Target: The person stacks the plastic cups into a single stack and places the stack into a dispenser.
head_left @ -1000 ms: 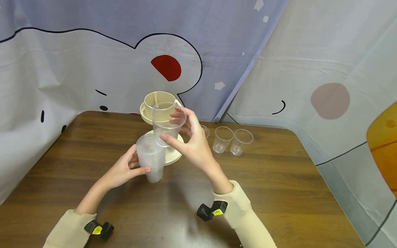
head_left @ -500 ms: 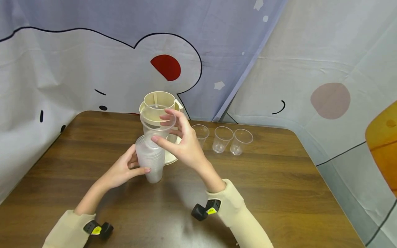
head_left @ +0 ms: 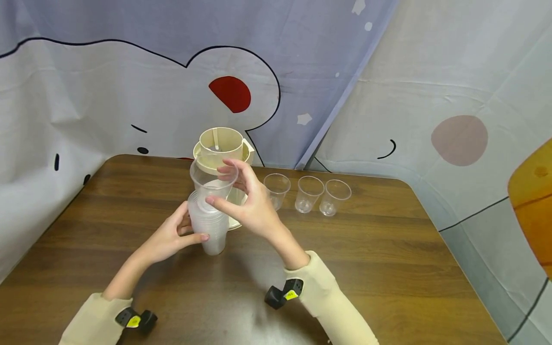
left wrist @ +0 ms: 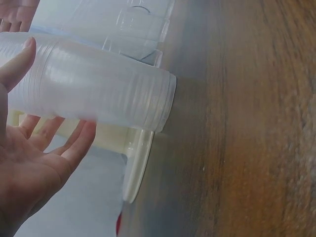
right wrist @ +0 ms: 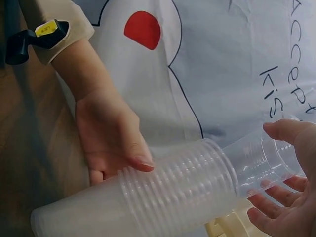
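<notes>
A cream holder (head_left: 221,143) with a round open top stands behind the hands near the back of the tabletop (head_left: 388,268); the raised cup and the right hand (head_left: 249,203) block part of its lower body from the head view. To its right, three clear cups (head_left: 309,193) stand in a row with mouths up, the nearest to the holder partly covered by the right hand. A printed cloth (head_left: 172,96) hangs behind. In the right wrist view, its lettering reads "Accept" and "Kis", running toward the frame edge; a yellow wrist label (right wrist: 47,27) is too small to read. The left hand (head_left: 170,237) grips a stack of nested cups (head_left: 211,230) in front of the holder; whether the stack's base touches the tabletop is unclear. The right hand holds a single clear cup (head_left: 206,178) at the stack's mouth, how deep cannot be told.
</notes>
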`<state>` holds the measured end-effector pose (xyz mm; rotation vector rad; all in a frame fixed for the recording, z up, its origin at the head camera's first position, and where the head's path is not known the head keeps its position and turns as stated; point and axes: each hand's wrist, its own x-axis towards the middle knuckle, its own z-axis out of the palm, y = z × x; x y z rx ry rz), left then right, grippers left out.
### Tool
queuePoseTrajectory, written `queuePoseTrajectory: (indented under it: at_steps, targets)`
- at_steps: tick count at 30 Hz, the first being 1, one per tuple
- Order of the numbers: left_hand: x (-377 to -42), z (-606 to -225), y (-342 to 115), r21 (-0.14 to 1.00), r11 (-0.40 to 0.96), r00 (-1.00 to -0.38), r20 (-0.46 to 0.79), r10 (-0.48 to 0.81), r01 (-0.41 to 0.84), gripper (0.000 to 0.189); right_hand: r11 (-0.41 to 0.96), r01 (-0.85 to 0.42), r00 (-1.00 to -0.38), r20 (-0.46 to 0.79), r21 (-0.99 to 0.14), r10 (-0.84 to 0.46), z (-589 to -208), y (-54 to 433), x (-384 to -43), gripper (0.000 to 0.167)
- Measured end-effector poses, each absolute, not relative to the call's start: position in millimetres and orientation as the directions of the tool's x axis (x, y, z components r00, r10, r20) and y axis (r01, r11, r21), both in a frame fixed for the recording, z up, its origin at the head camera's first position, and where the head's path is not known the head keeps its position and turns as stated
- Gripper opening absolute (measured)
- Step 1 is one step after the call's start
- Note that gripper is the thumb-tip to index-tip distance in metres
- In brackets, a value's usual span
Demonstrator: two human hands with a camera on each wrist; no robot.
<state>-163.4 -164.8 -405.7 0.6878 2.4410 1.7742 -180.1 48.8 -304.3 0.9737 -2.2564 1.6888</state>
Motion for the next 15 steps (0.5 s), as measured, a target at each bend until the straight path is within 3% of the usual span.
queuePoseTrajectory:
  at_steps: [6, 15]
  targets:
    - [-161.9, -406.4, -165.1, 0.913, 0.241, -0.898, 0.224, 0.378, 0.330, 0.074, 0.161, -0.596, -0.761, 0.489, -0.787, -0.426, -311.9, 45.6, -181.4, 0.067]
    - [-163.2, -405.4, -165.0, 0.913, 0.251, -0.900, 0.214, 0.379, 0.323, 0.073, 0.197, -0.555, -0.792, 0.440, -0.808, -0.424, -319.2, 43.8, -181.3, 0.067]
